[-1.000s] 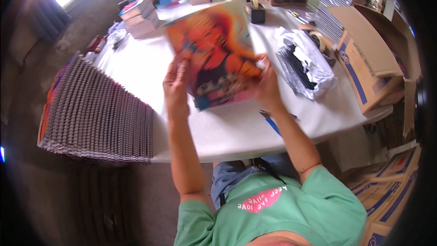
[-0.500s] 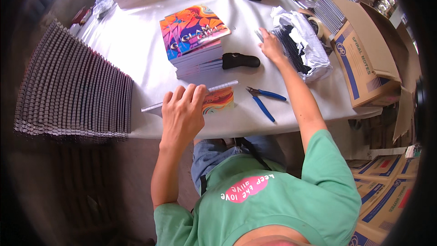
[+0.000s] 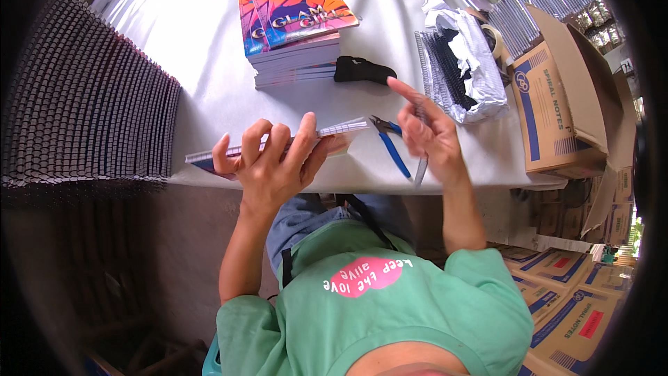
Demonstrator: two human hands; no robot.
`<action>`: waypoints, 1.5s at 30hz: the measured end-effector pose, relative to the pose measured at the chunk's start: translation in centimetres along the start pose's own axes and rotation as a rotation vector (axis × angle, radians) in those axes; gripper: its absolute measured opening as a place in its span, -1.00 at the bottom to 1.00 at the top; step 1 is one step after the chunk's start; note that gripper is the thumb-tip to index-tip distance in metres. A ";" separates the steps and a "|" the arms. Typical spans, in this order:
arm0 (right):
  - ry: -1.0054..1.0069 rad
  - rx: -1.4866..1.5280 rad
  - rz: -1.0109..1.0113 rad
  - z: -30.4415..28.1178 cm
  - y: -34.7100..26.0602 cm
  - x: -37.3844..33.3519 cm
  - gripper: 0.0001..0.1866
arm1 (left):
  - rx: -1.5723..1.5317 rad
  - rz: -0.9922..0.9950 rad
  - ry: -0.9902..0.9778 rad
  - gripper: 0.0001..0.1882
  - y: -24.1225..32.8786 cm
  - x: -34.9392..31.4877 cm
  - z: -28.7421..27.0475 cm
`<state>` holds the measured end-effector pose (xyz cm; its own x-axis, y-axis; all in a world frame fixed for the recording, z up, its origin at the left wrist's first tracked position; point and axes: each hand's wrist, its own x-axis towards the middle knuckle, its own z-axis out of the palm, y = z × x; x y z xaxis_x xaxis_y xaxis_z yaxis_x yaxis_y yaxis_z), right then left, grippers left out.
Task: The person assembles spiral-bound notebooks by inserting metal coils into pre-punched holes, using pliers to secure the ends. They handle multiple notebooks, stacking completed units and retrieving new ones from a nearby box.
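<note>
My left hand (image 3: 275, 157) grips a thin notebook (image 3: 349, 126) on edge, its spine side turned upward, just above the near part of the table. To its right, my right hand (image 3: 437, 141) holds a slim spiral binding coil (image 3: 422, 170), which is smeared by motion; the index finger points outward. Between the hands lie blue-handled cutting pliers (image 3: 394, 153), partly behind the right hand. Farther right, dark binding coils (image 3: 433, 63) spill from a white wrapper (image 3: 491, 90).
Colourful-covered books (image 3: 296, 59) stand stacked ahead, beside a small black object (image 3: 362, 69). A tall stack of coil-bound notebooks (image 3: 104, 97) fills the left. An open carton (image 3: 550, 108) sits at the right table edge, with more cartons (image 3: 577, 313) below.
My right hand has come back from the coil pack toward me, carrying a coil. The left hand has tilted the notebook and shifted slightly left. The view has moved a little.
</note>
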<state>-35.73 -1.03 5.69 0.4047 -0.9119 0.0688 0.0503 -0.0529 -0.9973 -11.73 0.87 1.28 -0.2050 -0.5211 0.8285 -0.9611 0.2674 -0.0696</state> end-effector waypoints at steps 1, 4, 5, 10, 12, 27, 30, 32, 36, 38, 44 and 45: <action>0.054 0.070 -0.003 1.1 1.2 -0.8 -0.34 | 0.018 -0.024 -0.013 -0.69 0.3 0.1 -0.5; 0.102 0.078 -0.006 5.4 3.0 -1.8 -0.27 | 0.027 -0.067 -0.050 -0.70 0.8 -0.1 -1.1; 0.102 0.049 -0.007 6.8 3.4 -1.9 -0.25 | 0.021 -0.072 -0.062 -0.70 0.8 -0.1 -1.1; 0.002 -0.070 -0.038 8.5 3.7 -2.2 -0.22 | -0.038 -0.049 -0.077 -0.72 0.1 0.3 -1.1; -0.055 0.039 0.019 6.1 2.8 -1.5 -0.26 | -0.068 -0.050 -0.057 -0.72 -0.3 0.3 -1.1; -0.214 -0.463 -0.178 1.1 -1.4 3.7 -0.85 | -0.166 -0.068 0.054 -0.66 0.0 0.3 -0.7; -0.305 -0.384 -0.122 1.3 -1.4 3.7 -0.85 | -0.157 -0.089 0.064 -0.63 0.3 0.4 -0.7; -0.332 -0.309 -0.166 1.2 -0.9 4.0 -0.86 | -0.137 -0.118 0.071 -0.60 0.5 0.1 -0.5; -0.291 -0.270 -0.020 1.6 -0.8 3.7 -0.80 | -0.100 -0.146 0.104 -0.55 1.0 0.2 -0.3; -0.303 -0.163 0.053 1.8 -0.9 3.7 -0.83 | -0.085 -0.141 0.118 -0.52 1.1 0.1 -0.1; -0.324 -0.374 -0.143 0.9 -0.8 3.4 -0.84 | -0.037 -0.176 0.130 -0.47 1.5 -0.3 -0.1; -0.304 -0.388 -0.142 1.1 -0.9 3.3 -0.85 | -0.031 -0.178 0.129 -0.46 1.5 -0.2 0.0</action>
<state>-33.41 -3.57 6.83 0.6685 -0.7283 0.1505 -0.1956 -0.3675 -0.9092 -13.15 1.42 1.02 -0.0049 -0.4549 0.8905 -0.9735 0.2057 0.0997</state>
